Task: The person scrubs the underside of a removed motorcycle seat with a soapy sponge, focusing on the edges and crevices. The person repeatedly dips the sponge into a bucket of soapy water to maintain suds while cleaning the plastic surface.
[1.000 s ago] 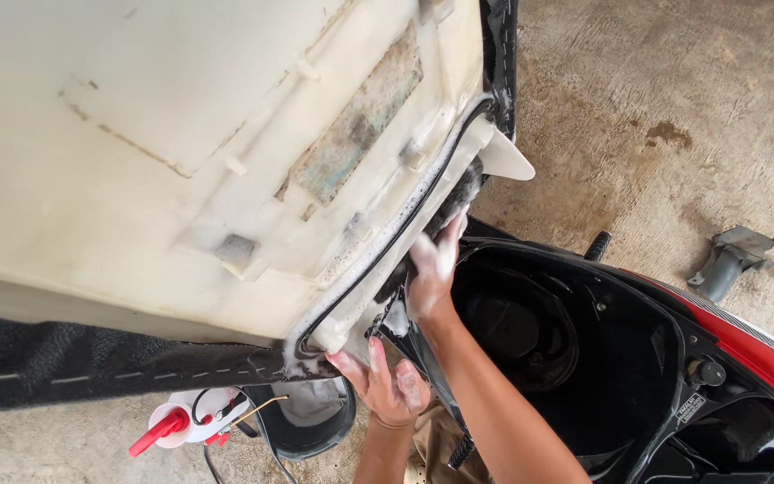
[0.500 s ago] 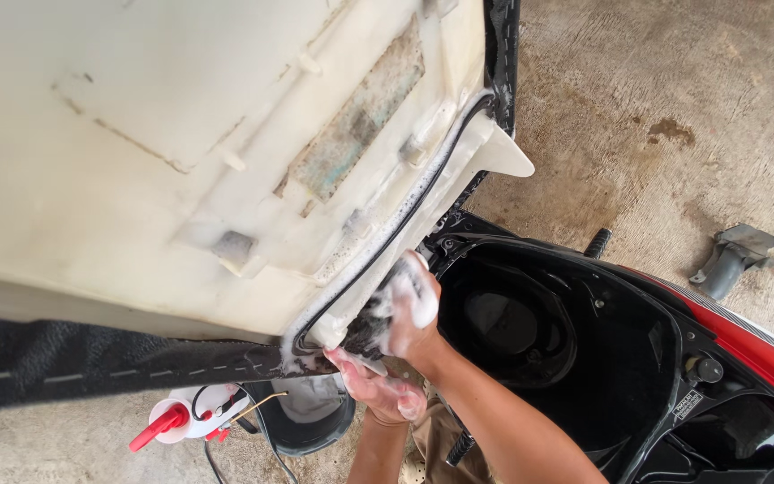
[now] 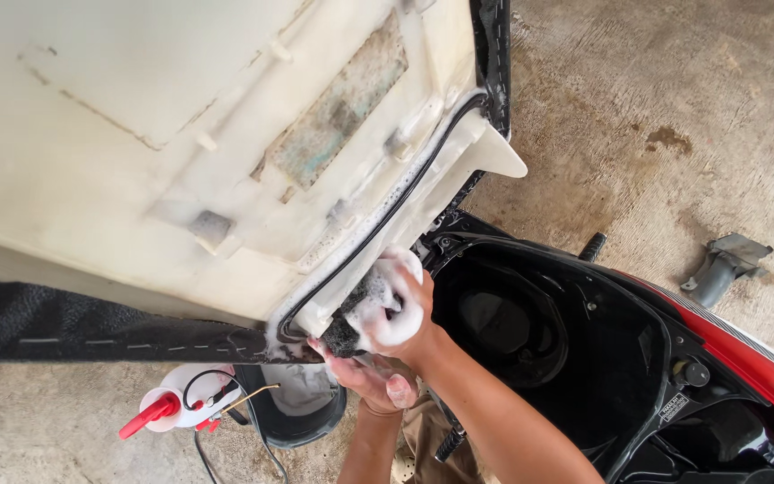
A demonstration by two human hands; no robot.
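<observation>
A scooter seat is tipped up, showing its cream-white plastic underside (image 3: pixel 181 134) with a black rubber seal (image 3: pixel 378 224) along the edge. My right hand (image 3: pixel 396 309) is covered in white foam and grips a dark soapy sponge (image 3: pixel 351 318) against the seat's lower edge. My left hand (image 3: pixel 365 376) sits just below it, fingers curled under the sponge and the seat's rim. The open black storage compartment (image 3: pixel 530 332) lies to the right of both hands.
A red scooter body panel (image 3: pixel 754 354) runs along the right. On the concrete floor are a white spray bottle with a red nozzle (image 3: pixel 167 408), a dark bucket (image 3: pixel 293 408) and a grey metal stand part (image 3: pixel 723 269).
My right hand slid down along the seat's edge toward the lower corner, gathering more foam. My left hand stayed beneath it.
</observation>
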